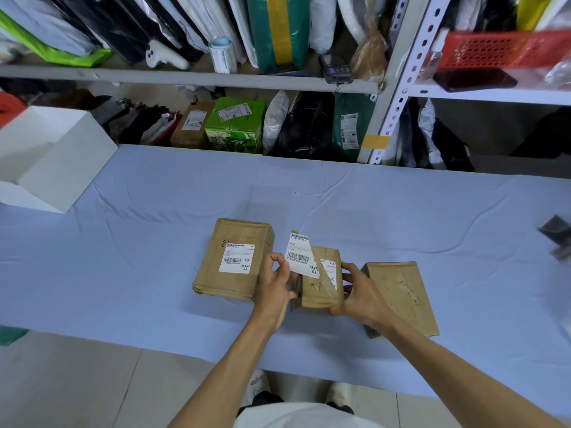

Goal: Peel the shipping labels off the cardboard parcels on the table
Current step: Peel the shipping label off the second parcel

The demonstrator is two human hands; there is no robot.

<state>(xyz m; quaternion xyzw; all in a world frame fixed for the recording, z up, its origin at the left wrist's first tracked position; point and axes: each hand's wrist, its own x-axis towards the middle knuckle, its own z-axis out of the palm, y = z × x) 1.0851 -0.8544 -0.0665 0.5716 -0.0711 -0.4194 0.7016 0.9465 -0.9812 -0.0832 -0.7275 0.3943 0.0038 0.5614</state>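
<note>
At the table's (123, 257) nine o'clock edge a white box (46, 159) is seen on the blue cloth. Just left of the table's middle a left parcel (216, 273) is laid flat, its shipping label (236, 261) stuck whole on the top face. At its three o'clock the left hand (275, 285) is found, thumb and forefinger pinched together on the lower corner of a peeled label (298, 254). That label is lifted clear of the cardboard and stands up toward twelve o'clock, while a strip of it is left flat on the middle parcel (321, 288). The middle parcel is gripped from its three o'clock side by the right hand (358, 295), fingers curled round its edge. Just beyond that hand a right parcel (401, 295) is laid, its top bare and scuffed. At the table's three o'clock edge a blurred dark object (556, 239) is seen.
</note>
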